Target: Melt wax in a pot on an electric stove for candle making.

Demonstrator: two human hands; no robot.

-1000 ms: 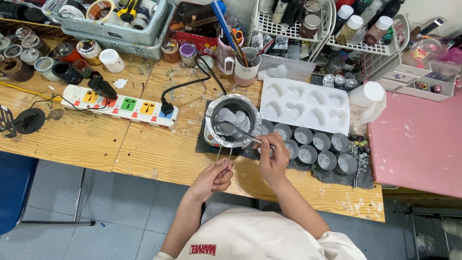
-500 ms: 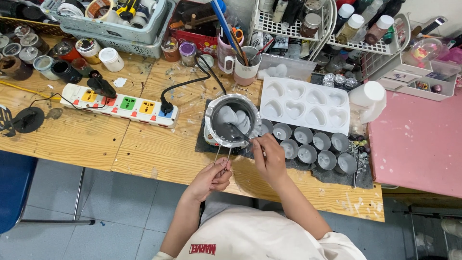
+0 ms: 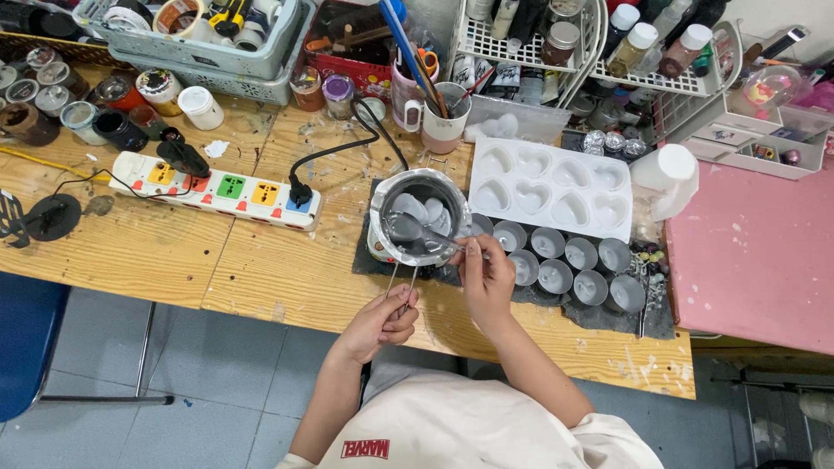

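A small metal pot (image 3: 380,208) holding pale wax pieces sits on a dark mat at the wooden table's front. My left hand (image 3: 385,318) grips the pot's thin wire handle (image 3: 401,282) below it. My right hand (image 3: 486,276) holds a metal spoon (image 3: 407,229) whose bowl lies inside the pot among the wax. Just right of the pot stand several small round metal cups (image 3: 556,276) in two rows, and behind them a white heart-shaped mould tray (image 3: 551,189).
A white power strip (image 3: 217,193) with coloured sockets and a black cable lies left of the pot. Jars, mugs of tools, baskets and wire racks of bottles crowd the back. A pink table (image 3: 756,260) adjoins on the right; a blue chair (image 3: 22,339) stands left.
The spoon dipped deeper into the pot half a second ago and has now swung back to the left, bowl up among the wax. My left hand stays on the handle.
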